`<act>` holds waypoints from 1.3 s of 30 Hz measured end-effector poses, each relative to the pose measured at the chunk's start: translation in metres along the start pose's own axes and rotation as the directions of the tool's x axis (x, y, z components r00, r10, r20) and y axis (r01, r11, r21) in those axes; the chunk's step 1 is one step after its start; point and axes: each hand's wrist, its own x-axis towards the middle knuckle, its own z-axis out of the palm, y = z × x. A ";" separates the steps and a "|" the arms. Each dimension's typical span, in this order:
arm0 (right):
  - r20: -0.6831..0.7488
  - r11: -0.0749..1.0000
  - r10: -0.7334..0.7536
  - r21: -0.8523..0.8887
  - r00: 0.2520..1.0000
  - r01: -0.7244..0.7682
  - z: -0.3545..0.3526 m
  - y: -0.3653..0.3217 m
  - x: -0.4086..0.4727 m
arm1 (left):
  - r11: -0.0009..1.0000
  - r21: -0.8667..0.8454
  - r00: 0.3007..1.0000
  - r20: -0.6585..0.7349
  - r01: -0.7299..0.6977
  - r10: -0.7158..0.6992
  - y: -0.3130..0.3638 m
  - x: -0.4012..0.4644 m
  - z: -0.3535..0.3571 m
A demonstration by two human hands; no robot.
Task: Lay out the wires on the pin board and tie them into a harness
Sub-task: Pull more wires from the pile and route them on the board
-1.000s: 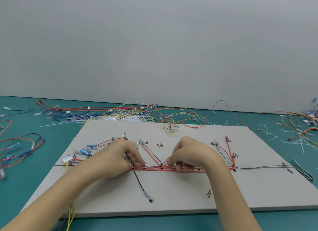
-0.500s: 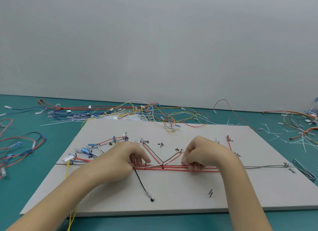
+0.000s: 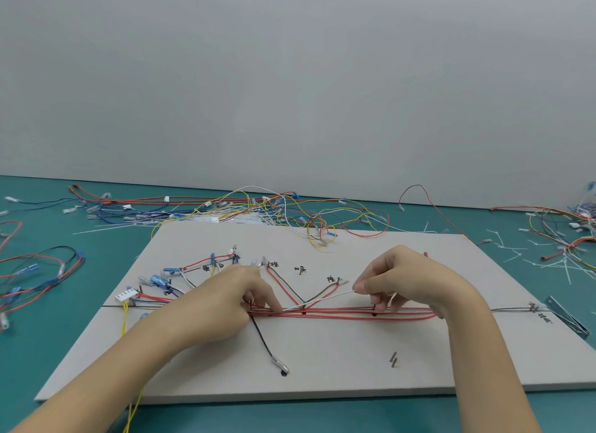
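A pale grey pin board [image 3: 322, 361] lies flat on the teal table. A bundle of red wires [image 3: 342, 314] runs left to right across its middle. My left hand [image 3: 232, 298] pinches the bundle at its left part, where a thin white cable tie [image 3: 322, 299] meets it. My right hand [image 3: 406, 279] holds the tie's free end between thumb and forefinger, stretched taut up and to the right. A black wire with a metal terminal [image 3: 280, 365] hangs down toward the board's front. Blue-ended wires and a white connector [image 3: 125, 295] sit at the board's left.
A tangle of loose coloured wires [image 3: 258, 211] lies behind the board. More wires [image 3: 35, 271] lie at the left, and cut tie ends with wires [image 3: 554, 248] at the right. Two pins [image 3: 392, 359] stand near the board's front. A metal strip [image 3: 567, 318] sits at the right edge.
My right hand has moved to the right and up, drawing the white tie out longer from the bundle. My left hand stays pinched on the bundle.
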 end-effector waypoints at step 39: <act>0.034 0.970 0.229 0.081 0.973 -0.231 -0.012 0.036 -0.002 | 0.958 0.232 0.983 -0.033 -0.171 0.183 0.021 -0.001 0.019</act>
